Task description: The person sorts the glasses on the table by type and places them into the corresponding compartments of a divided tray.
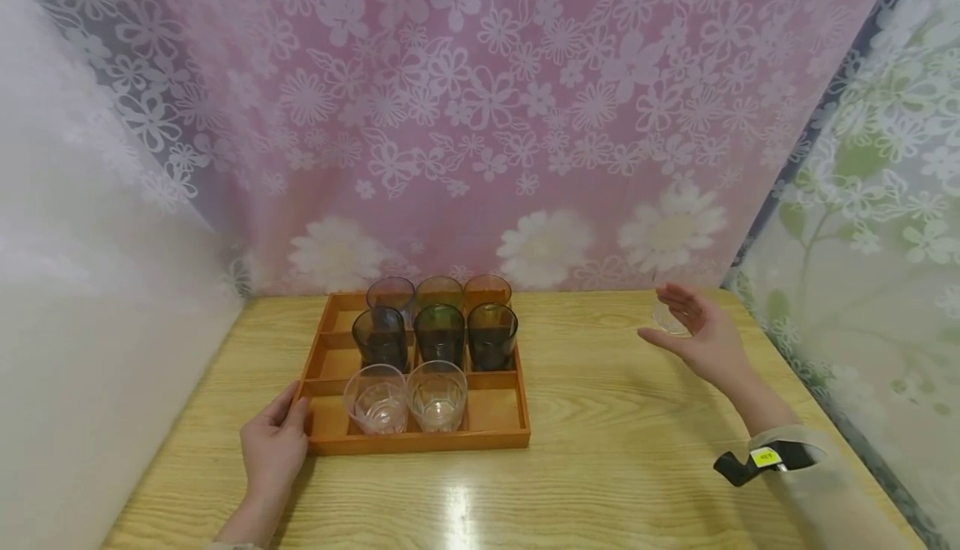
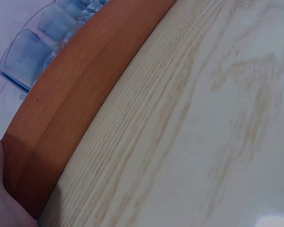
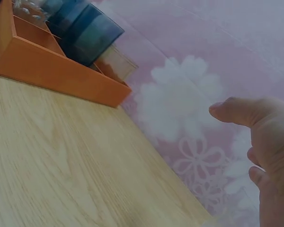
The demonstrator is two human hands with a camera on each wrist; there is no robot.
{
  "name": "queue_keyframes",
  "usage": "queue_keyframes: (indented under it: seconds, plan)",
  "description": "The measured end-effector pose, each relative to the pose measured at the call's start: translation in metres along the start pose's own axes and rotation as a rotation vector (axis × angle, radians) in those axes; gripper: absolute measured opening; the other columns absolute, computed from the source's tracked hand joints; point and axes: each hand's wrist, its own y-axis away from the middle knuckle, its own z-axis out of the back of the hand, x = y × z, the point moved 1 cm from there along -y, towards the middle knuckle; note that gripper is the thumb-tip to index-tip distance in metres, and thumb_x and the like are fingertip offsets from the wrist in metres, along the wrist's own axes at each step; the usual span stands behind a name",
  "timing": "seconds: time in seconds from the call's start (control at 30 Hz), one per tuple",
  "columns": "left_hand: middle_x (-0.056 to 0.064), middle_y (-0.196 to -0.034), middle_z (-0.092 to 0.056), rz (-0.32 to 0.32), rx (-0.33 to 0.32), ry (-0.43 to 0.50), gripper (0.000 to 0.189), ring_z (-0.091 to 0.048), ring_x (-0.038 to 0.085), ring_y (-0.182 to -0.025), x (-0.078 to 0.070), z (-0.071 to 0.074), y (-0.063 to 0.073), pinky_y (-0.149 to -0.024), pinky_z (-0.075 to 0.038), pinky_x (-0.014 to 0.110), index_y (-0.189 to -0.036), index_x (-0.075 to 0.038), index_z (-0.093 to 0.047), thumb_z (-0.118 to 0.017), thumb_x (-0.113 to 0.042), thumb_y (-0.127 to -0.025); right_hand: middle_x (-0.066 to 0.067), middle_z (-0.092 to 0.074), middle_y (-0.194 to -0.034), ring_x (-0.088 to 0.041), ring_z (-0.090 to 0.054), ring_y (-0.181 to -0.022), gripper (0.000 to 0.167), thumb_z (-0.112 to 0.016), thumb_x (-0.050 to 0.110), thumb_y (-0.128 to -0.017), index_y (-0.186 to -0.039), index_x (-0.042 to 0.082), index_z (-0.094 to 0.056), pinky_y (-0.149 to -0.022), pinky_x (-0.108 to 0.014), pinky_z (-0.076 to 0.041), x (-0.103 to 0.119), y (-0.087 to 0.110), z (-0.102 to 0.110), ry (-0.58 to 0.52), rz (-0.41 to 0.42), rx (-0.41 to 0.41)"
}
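Observation:
My left hand point(image 1: 273, 446) grips the front left corner of a wooden compartment tray point(image 1: 416, 443), thumb at its rim. Two clear glasses point(image 1: 437, 400) stand in the front row. Three dark tinted glasses point(image 1: 438, 337) fill part of the middle row. Behind them are three glasses tinted purple point(image 1: 390, 293), olive point(image 1: 439, 292) and amber point(image 1: 487, 292). At the back right, my right hand point(image 1: 705, 337) is held with thumb and fingers spread apart. A clear glass point(image 1: 666, 319) is beside its fingers, partly hidden by them; whether they touch it I cannot tell.
A light wood-grain table point(image 1: 585, 450) bears the tray. Pink flowered cloth point(image 1: 480, 158) hangs along the back edge. Pale cloth walls close off the left point(image 1: 97, 325) and right point(image 1: 885, 283) sides. A black strap point(image 1: 772, 460) with a yellow label circles my right wrist.

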Motion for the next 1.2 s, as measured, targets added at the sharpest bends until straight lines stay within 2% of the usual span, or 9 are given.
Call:
queue_keyframes:
  seconds: [0.07, 0.2, 0.3, 0.43, 0.53, 0.67, 0.87, 1.03, 1.2]
  plan:
    - [0.020, -0.134, -0.067, 0.003, -0.001, -0.004, 0.036, -0.059, 0.031, -0.127, 0.000, 0.000, 0.000, -0.085, -0.046, 0.006, -0.139, 0.004, -0.067, -0.067, -0.005, -0.104, -0.015, -0.052, -0.150, -0.024, -0.051, -0.139, 0.079, -0.086, 0.009, -0.091, -0.156, -0.002, -0.042, -0.104, -0.010, -0.041, -0.003, 0.001, 0.007, 0.015, -0.005, -0.024]
    - [0.020, -0.134, -0.066, -0.002, 0.000, -0.001, 0.036, -0.059, 0.031, -0.127, -0.001, 0.000, 0.000, -0.085, -0.046, 0.005, -0.139, 0.004, -0.067, -0.067, -0.005, -0.104, -0.010, -0.050, -0.151, -0.013, -0.049, -0.138, 0.081, -0.085, 0.009, -0.092, -0.158, -0.001, -0.039, -0.105, -0.009, -0.039, -0.010, 0.002, 0.021, 0.036, -0.045, -0.060]
    - [0.020, -0.134, -0.066, -0.008, 0.000, 0.000, 0.036, -0.058, 0.033, -0.128, -0.001, 0.001, 0.000, -0.085, -0.046, 0.005, -0.139, 0.004, -0.067, -0.067, -0.004, -0.104, -0.013, -0.048, -0.153, -0.022, -0.046, -0.143, 0.082, -0.085, 0.011, -0.093, -0.159, -0.001, -0.038, -0.106, -0.008, -0.037, -0.016, 0.002, 0.030, 0.064, -0.070, -0.088]
    - [0.020, -0.134, -0.066, -0.018, -0.002, -0.008, 0.035, -0.058, 0.034, -0.128, -0.002, 0.001, 0.000, -0.085, -0.045, 0.004, -0.138, 0.005, -0.067, -0.067, -0.004, -0.104, -0.025, -0.040, -0.160, -0.042, -0.036, -0.149, 0.086, -0.083, 0.016, -0.096, -0.162, -0.002, -0.032, -0.110, -0.008, -0.032, -0.027, 0.001, 0.041, 0.109, -0.102, -0.117]
    - [0.022, -0.134, -0.066, -0.022, 0.000, -0.014, 0.035, -0.058, 0.035, -0.128, -0.003, 0.001, 0.001, -0.085, -0.045, 0.004, -0.138, 0.006, -0.067, -0.066, -0.003, -0.104, -0.028, -0.034, -0.164, -0.044, -0.030, -0.152, 0.090, -0.082, 0.020, -0.096, -0.164, -0.002, -0.027, -0.116, -0.012, -0.027, -0.036, 0.000, 0.048, 0.119, -0.145, -0.148]
    - [0.022, -0.134, -0.066, -0.024, -0.002, -0.017, 0.035, -0.059, 0.036, -0.127, -0.004, 0.001, 0.001, -0.084, -0.045, 0.004, -0.137, 0.006, -0.067, -0.066, -0.002, -0.104, -0.028, -0.027, -0.167, -0.040, -0.024, -0.155, 0.098, -0.082, 0.024, -0.097, -0.167, 0.000, -0.019, -0.124, -0.027, -0.023, -0.048, -0.002, 0.053, 0.087, -0.208, -0.178]
    - [0.023, -0.133, -0.066, -0.019, -0.008, 0.000, 0.035, -0.059, 0.033, -0.126, -0.005, 0.003, 0.001, -0.084, -0.046, 0.005, -0.137, 0.007, -0.067, -0.066, -0.001, -0.103, -0.024, -0.018, -0.172, -0.039, -0.016, -0.158, 0.106, -0.080, 0.028, -0.098, -0.169, 0.002, -0.006, -0.128, -0.039, -0.017, -0.070, -0.012, 0.050, -0.013, -0.297, -0.166]
    - [0.023, -0.135, -0.065, -0.008, 0.003, 0.020, 0.035, -0.059, 0.031, -0.126, -0.006, 0.004, 0.001, -0.084, -0.046, 0.005, -0.137, 0.007, -0.066, -0.067, -0.002, -0.104, -0.024, -0.011, -0.173, -0.041, -0.010, -0.159, 0.106, -0.077, 0.027, -0.101, -0.169, 0.002, 0.001, -0.128, -0.046, -0.016, -0.086, -0.019, 0.042, -0.101, -0.314, -0.133]
    - [0.022, -0.133, -0.066, -0.020, 0.001, 0.019, 0.034, -0.059, 0.029, -0.126, -0.005, 0.003, 0.001, -0.085, -0.045, 0.005, -0.136, 0.007, -0.067, -0.067, -0.002, -0.104, -0.018, -0.010, -0.175, -0.037, -0.008, -0.160, 0.111, -0.077, 0.033, -0.100, -0.170, 0.010, 0.005, -0.125, -0.042, -0.026, -0.096, -0.028, 0.035, -0.125, -0.364, -0.108]
